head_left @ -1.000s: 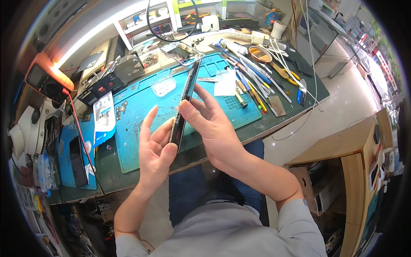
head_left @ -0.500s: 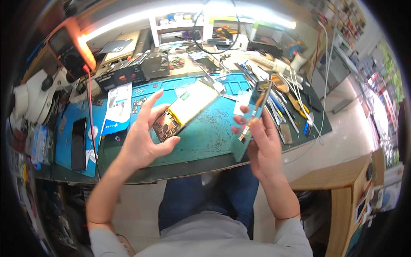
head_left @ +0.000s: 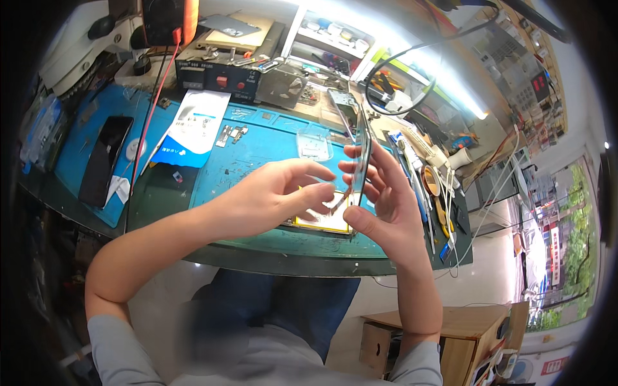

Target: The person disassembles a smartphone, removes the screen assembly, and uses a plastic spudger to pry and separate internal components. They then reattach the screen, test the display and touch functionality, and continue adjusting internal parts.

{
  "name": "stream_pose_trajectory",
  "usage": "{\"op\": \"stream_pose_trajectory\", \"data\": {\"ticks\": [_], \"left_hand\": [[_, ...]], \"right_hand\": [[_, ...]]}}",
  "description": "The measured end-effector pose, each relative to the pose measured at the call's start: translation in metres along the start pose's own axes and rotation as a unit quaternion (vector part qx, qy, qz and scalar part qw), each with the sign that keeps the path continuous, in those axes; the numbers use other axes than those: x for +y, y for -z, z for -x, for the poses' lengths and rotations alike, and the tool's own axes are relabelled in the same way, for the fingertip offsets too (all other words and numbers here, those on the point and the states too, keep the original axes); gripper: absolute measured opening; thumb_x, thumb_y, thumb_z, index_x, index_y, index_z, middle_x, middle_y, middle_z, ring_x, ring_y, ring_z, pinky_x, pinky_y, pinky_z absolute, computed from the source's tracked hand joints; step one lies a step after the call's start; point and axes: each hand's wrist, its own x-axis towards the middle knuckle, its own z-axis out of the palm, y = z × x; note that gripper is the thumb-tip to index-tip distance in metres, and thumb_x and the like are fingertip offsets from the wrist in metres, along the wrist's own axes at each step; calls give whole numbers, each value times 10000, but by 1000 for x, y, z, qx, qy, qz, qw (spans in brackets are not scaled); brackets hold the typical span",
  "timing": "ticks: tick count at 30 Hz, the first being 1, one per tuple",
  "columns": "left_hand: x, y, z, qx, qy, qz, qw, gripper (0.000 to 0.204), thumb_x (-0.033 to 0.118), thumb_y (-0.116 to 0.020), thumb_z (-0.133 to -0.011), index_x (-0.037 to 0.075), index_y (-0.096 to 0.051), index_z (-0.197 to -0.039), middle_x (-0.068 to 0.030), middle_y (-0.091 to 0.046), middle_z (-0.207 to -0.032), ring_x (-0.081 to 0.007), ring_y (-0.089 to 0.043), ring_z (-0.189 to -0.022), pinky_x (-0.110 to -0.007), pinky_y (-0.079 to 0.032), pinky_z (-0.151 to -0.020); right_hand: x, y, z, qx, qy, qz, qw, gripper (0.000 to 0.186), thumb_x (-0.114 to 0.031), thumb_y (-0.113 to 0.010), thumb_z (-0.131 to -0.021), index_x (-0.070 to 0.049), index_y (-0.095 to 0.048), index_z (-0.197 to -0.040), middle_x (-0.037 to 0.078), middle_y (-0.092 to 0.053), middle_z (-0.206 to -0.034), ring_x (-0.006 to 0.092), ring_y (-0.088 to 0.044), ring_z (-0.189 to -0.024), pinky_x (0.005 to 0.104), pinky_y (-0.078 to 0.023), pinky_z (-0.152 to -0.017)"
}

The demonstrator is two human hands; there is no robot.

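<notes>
My right hand (head_left: 393, 222) grips a thin phone screen panel (head_left: 360, 161) held upright and edge-on, thumb on its near side, fingers behind it. Beneath my hands lies an opened phone body (head_left: 322, 222) with a yellow-edged battery, partly hidden, on the blue repair mat (head_left: 232, 174). My left hand (head_left: 283, 196) hovers over that body with curled fingers apart, close to the panel’s left side; whether its fingertips touch either piece is unclear. A small clear tray (head_left: 314, 143) sits behind my hands.
Left of the mat are a black phone (head_left: 106, 161), a white-and-blue packet (head_left: 193, 122), cables and a microscope (head_left: 80, 48). Behind are a black power unit (head_left: 215, 80) and multimeter (head_left: 164, 19). Several tools (head_left: 434, 206) cover the bench’s right end; a wooden cabinet (head_left: 479, 321) stands at lower right.
The phone was split from one held stack into two parts. The battery body, held up by my left hand, is now down on the mat; that hand has moved right toward the panel.
</notes>
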Motion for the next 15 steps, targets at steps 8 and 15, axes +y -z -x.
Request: {"op": "stream_pose_trajectory", "data": {"ticks": [8, 15], "left_hand": [[2, 16, 7, 74, 58, 4, 996, 193, 124, -696, -981, -17, -680, -1112, -88, -728, -969, -129, -708, -898, -263, -585, -766], [-21, 5, 10, 108, -145, -342, 922, 90, 40, -739, -890, 11, -741, -976, -109, -725, -869, -202, -695, -727, -297, -543, -675]], "right_hand": [[7, 20, 4, -11, 24, 254, 967, 769, -130, -831, -770, -49, -516, -1467, 149, -565, -1324, 268, -598, -1196, 397, -487, -1016], [19, 35, 34, -109, -51, 378, 918, 733, -168, -835, -750, -79, -562, -1424, 156, -553, -1395, 352, -531, -1295, 469, -422, -1095]]}}
